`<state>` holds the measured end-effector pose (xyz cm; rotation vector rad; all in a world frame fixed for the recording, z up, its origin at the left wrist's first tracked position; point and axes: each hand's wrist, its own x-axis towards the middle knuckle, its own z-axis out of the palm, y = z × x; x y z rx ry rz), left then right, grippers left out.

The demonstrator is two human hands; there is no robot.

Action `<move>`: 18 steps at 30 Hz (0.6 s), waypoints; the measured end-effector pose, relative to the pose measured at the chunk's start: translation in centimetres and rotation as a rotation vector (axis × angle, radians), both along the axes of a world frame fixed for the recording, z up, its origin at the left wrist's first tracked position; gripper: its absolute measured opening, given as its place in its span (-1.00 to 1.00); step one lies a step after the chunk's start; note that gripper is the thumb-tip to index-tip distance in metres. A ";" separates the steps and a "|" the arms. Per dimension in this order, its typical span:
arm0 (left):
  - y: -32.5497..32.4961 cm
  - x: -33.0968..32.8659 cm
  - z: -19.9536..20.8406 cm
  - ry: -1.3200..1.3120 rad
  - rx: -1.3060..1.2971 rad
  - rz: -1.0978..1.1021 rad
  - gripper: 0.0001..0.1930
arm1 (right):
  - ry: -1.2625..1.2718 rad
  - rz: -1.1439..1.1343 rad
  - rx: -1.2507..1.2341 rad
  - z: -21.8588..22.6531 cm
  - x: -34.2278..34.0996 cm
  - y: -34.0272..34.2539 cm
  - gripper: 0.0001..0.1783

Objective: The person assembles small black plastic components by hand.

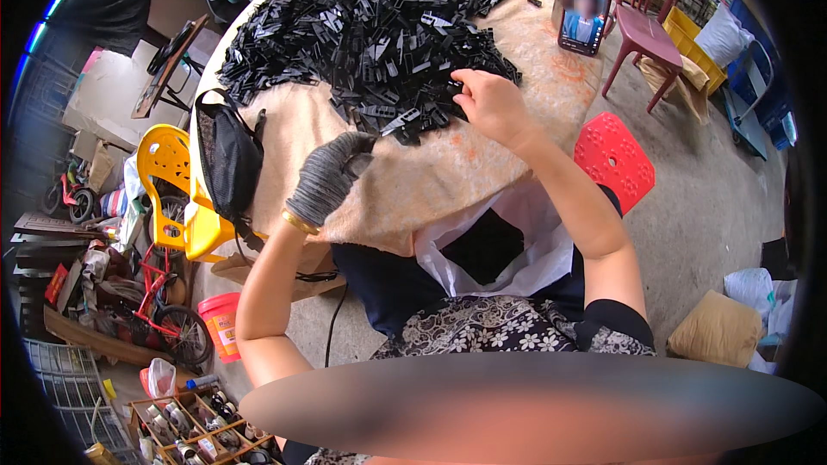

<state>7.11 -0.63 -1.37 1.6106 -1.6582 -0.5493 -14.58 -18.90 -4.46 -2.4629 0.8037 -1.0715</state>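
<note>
A broad heap of small black plastic pieces [370,26] covers the far part of the cloth-covered table [388,198]. My left hand [332,174], in a grey knitted glove, is closed at the heap's near edge; what its fingers hold, if anything, blends into the dark. Bare and pinched, my right hand [493,105] is at the heap's right edge, with a black plastic piece at its fingertips. An open white plastic bag [543,237] with a dark inside rests at my lap, below the table edge.
A phone [586,10] stands upright at the table's far right. A black mesh bag [228,155] hangs at the left edge by a yellow chair [164,164]. A red stool [616,159] is right of the table; a red bucket [221,325] stands on the floor at left.
</note>
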 end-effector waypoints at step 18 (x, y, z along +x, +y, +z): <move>-1.6 -8.2 0.1 -0.040 0.097 -0.085 -0.77 | 0.045 0.257 0.013 -0.4 -6.8 5.0 -0.85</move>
